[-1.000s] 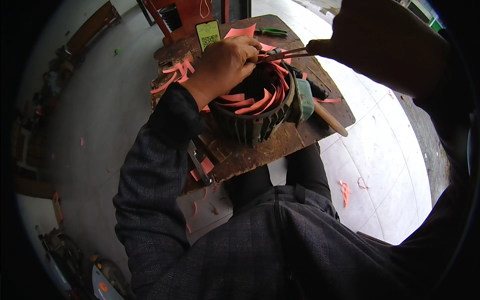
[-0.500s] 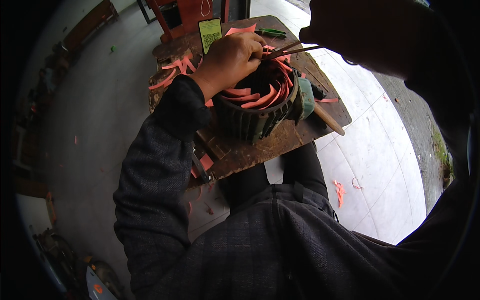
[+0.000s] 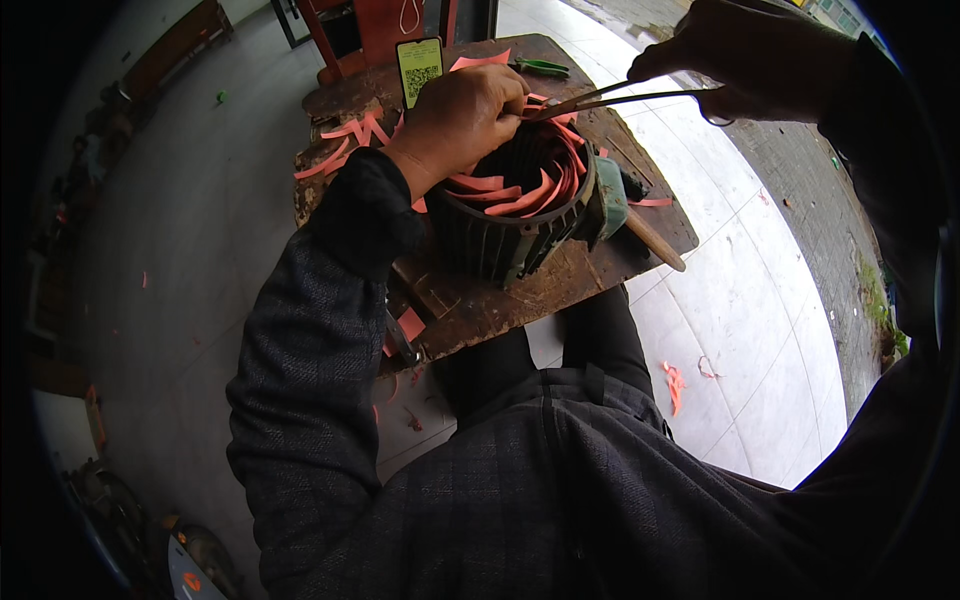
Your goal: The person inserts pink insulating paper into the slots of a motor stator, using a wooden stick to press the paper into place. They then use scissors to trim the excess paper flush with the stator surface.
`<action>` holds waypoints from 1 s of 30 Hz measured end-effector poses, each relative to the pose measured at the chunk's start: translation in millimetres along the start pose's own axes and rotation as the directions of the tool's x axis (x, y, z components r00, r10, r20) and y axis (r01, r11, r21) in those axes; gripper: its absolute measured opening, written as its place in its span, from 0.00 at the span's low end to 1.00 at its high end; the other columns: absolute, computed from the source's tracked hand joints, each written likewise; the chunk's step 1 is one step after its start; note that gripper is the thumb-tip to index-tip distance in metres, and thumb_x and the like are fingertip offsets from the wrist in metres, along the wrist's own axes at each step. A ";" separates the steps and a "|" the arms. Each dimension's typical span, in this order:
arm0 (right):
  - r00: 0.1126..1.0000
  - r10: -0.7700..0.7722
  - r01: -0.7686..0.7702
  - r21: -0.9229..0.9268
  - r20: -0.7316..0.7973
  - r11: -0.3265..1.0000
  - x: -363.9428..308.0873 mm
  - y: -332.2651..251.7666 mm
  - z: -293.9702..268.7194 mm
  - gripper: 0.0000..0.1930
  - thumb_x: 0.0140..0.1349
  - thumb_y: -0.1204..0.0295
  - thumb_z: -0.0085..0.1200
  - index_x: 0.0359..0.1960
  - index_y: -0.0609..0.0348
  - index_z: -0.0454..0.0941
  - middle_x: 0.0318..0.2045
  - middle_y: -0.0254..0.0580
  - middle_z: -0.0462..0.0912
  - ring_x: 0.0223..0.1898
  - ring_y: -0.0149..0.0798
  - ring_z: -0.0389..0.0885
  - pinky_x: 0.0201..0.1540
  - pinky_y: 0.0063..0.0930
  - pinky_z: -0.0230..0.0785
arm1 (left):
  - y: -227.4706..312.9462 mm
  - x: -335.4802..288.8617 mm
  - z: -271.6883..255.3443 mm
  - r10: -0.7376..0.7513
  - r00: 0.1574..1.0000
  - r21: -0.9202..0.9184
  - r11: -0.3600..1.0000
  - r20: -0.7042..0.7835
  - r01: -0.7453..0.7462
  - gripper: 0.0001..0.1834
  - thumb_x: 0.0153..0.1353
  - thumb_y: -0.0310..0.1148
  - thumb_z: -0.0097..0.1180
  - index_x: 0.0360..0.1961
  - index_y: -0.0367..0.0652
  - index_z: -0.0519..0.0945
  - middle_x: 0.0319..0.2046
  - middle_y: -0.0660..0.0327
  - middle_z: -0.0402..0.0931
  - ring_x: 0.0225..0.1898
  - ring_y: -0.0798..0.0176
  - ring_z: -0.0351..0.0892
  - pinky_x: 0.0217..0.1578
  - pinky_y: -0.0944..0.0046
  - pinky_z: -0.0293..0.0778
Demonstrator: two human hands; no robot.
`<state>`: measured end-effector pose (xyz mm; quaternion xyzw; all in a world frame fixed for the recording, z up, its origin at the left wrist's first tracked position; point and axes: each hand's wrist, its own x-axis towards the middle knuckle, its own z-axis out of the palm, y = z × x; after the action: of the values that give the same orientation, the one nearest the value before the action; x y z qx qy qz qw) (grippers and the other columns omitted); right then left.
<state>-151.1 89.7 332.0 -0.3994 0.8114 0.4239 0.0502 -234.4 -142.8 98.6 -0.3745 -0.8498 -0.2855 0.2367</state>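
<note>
On the worn wooden table sits a dark, ribbed motor housing [image 3: 480, 240], its open top lined with curled strips of pink insulating paper [image 3: 520, 203]. My left hand [image 3: 465, 115] is closed over the housing's far rim, its fingertips pinched at the pink paper there. My right hand [image 3: 745, 65], at the upper right, grips a pair of long, thin scissors [image 3: 610, 100]. Their handles are spread apart, and a finger loop shows beneath the hand. The tips reach the paper beside my left fingertips; whether they touch it I cannot tell.
A phone [image 3: 421, 72] with a lit screen stands behind my left hand. Green-handled snips [image 3: 540, 67] lie at the table's [image 3: 570, 275] far side. A wooden handle [image 3: 655, 238] juts over the right edge. Pink scraps [image 3: 673, 388] lie on the floor; a red chair [image 3: 370, 40] stands behind.
My right hand has shifted right, and the scissor handles are farther apart. My left hand stays in place at the rim.
</note>
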 end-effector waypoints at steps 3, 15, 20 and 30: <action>0.999 -0.019 0.018 -0.046 -0.027 0.999 2.1 2.8 1.5 0.25 0.67 0.66 0.65 0.67 0.40 0.81 0.39 0.41 0.89 0.46 0.48 0.89 0.54 0.47 0.81 | -1.2 -0.4 1.1 0.061 0.998 0.017 0.998 -0.008 -0.061 0.04 0.59 0.25 0.68 0.34 0.37 0.86 0.50 0.58 0.89 0.45 0.53 0.89 0.46 0.57 0.83; 0.964 0.068 -0.147 -0.301 -0.256 0.942 -10.4 -50.7 -5.4 0.28 0.66 0.71 0.73 0.68 0.40 0.82 0.33 0.38 0.89 0.38 0.33 0.90 0.53 0.34 0.82 | -5.2 -0.1 2.4 0.076 0.997 0.011 0.997 0.004 -0.076 0.05 0.58 0.29 0.67 0.35 0.42 0.89 0.49 0.63 0.88 0.50 0.51 0.87 0.50 0.54 0.83; 0.972 0.233 -0.234 -0.013 -0.030 0.972 -42.7 -33.9 51.7 0.27 0.65 0.72 0.72 0.66 0.46 0.83 0.30 0.38 0.86 0.35 0.34 0.86 0.49 0.35 0.80 | -3.7 0.4 2.0 0.105 0.994 -0.003 0.994 -0.030 -0.105 0.03 0.58 0.29 0.67 0.33 0.42 0.87 0.47 0.62 0.88 0.49 0.50 0.87 0.49 0.53 0.83; 0.943 0.283 -0.239 0.232 -0.176 0.943 -41.0 -35.6 77.1 0.26 0.67 0.70 0.71 0.68 0.48 0.84 0.20 0.39 0.82 0.24 0.32 0.83 0.35 0.31 0.76 | 3.0 1.6 2.4 0.054 0.998 0.059 0.997 -0.016 -0.053 0.05 0.61 0.25 0.67 0.38 0.40 0.85 0.48 0.61 0.87 0.45 0.52 0.88 0.46 0.58 0.83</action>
<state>-118.6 159.2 277.2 -0.3222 0.8978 0.2961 -0.0499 -233.6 -138.7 98.8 -0.3876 -0.8455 -0.2571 0.2624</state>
